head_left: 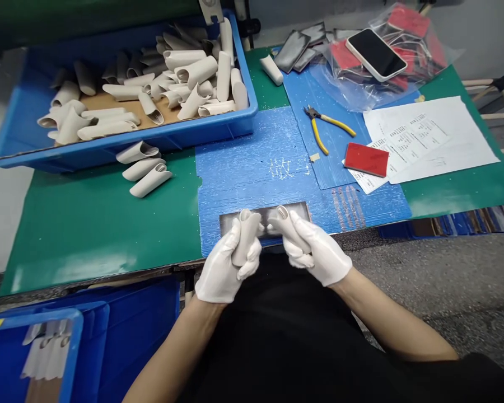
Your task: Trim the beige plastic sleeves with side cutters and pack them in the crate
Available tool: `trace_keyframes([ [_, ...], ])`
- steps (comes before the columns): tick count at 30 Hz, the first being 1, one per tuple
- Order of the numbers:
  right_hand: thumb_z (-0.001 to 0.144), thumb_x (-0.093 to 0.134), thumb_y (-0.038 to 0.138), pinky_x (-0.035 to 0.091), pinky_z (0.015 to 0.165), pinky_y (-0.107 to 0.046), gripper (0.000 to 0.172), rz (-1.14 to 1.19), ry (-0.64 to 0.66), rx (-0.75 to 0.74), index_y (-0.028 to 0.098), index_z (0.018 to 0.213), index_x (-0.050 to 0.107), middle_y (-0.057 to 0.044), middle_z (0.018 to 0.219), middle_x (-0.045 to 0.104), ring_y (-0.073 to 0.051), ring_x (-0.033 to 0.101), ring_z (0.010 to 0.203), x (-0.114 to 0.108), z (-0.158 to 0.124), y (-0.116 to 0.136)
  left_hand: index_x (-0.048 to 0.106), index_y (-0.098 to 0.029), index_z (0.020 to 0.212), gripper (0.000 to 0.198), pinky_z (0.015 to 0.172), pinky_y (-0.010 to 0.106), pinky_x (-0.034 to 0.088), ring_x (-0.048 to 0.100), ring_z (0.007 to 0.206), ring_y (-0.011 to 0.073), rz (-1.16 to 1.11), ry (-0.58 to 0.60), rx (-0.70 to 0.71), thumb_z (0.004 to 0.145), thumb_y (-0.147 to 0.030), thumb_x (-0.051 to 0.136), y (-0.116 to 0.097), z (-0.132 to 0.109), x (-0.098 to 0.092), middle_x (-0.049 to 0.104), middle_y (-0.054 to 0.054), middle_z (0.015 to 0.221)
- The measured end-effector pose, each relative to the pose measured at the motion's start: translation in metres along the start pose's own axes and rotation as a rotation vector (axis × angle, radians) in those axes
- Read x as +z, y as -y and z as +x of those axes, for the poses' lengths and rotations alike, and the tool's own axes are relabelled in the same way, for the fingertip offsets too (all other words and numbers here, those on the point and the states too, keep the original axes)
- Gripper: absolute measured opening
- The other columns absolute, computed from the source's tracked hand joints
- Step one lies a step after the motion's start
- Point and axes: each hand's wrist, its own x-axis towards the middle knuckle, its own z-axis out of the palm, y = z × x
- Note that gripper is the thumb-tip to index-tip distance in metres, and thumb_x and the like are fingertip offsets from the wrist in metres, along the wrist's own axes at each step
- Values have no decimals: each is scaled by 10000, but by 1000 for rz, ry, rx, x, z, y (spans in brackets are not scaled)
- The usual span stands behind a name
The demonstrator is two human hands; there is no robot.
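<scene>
Both my hands wear white gloves and are held close together at the near table edge. My left hand [224, 263] is closed round a beige tube-shaped sleeve [244, 240], standing nearly upright with its open end up. My right hand [319, 249] grips a second beige sleeve [286, 221], tilted toward the left. Beneath the hands lies a dark grey rectangular plate [296, 211] on a blue mat [269, 168]. Three more sleeves [145, 168] lie on the green mat [88, 224] to the left.
A blue tray [151, 137] full of several beige sleeves stands at the back left. Yellow-handled pliers [325, 126], a red card [366, 159], papers [424, 137], a phone [376, 53] on plastic bags sit at the right. Blue bins [88, 336] stand below the table.
</scene>
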Motion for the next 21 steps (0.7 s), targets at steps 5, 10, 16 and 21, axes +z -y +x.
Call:
trace_keyframes([
  [5,1007,576,716,539,1013,-382,590,-875,-419,-312,319,1432,670,-55,1253,761,-270,719,1142,-3,-16,-1,732,-291,1265,462,835,331,546,727,927,240,1056,-575,362,982,-645,643,3,-8,-8,784,72,1090],
  [10,1070,429,720,555,920,-328,615,-1291,-408,-324,370,1546,598,-43,1183,772,-243,741,1033,-8,-12,-8,702,-296,1396,493,930,323,533,756,1008,240,1343,-500,492,1047,-611,556,6,-11,-16,804,54,1171],
  [16,1131,385,583,554,919,-349,477,-1290,-300,-320,391,1512,596,-41,1340,712,-243,711,1131,-5,-4,-3,681,-336,1441,502,1006,358,516,720,1116,239,1338,-355,390,1138,-527,329,0,-6,-16,760,54,1270],
  [21,1032,485,757,514,700,-347,595,-1259,-388,-186,221,1228,655,-81,1139,720,-267,743,925,-24,-1,-1,697,-232,1219,473,868,328,539,735,999,247,1184,-398,274,1058,-623,483,-5,-2,-37,769,65,1098],
])
